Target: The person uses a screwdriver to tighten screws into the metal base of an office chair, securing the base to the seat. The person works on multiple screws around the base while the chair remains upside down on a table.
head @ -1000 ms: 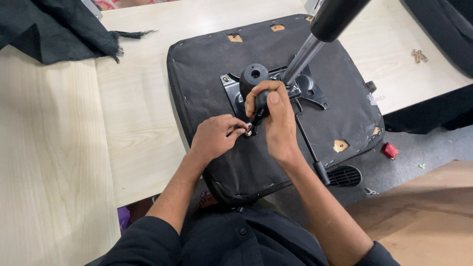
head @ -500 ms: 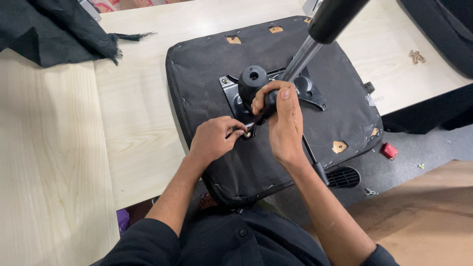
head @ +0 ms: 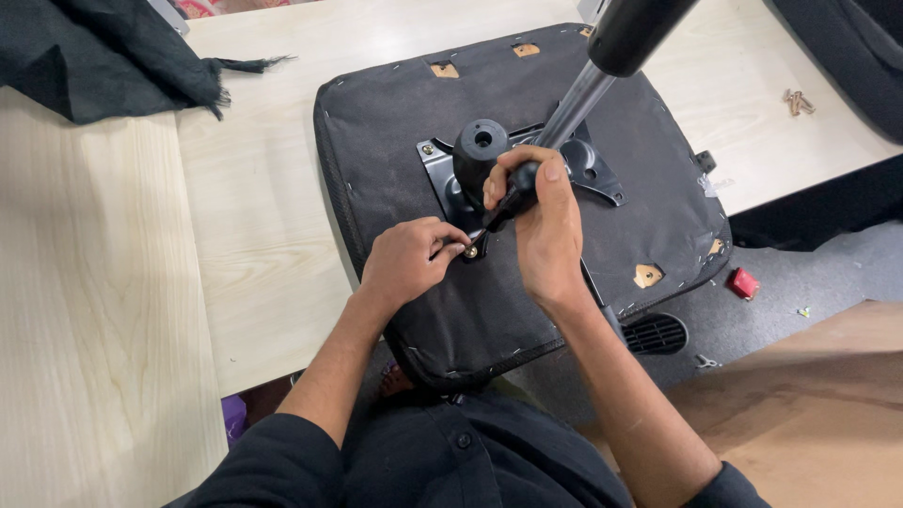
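Screwdriver (head: 508,202), its black handle wrapped tight in the right hand (head: 546,230), stands tip-down on a screw (head: 468,251) at the metal plate (head: 442,179) of the upturned chair seat (head: 395,188); left hand (head: 409,259) pinches that screw.

My one head camera is looking steeply down, close over my arms, at the table (head: 254,235) before me.

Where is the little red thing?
In the head view, the red thing lies on the grey floor at the right, just past the seat's lower right corner, near the black vent.
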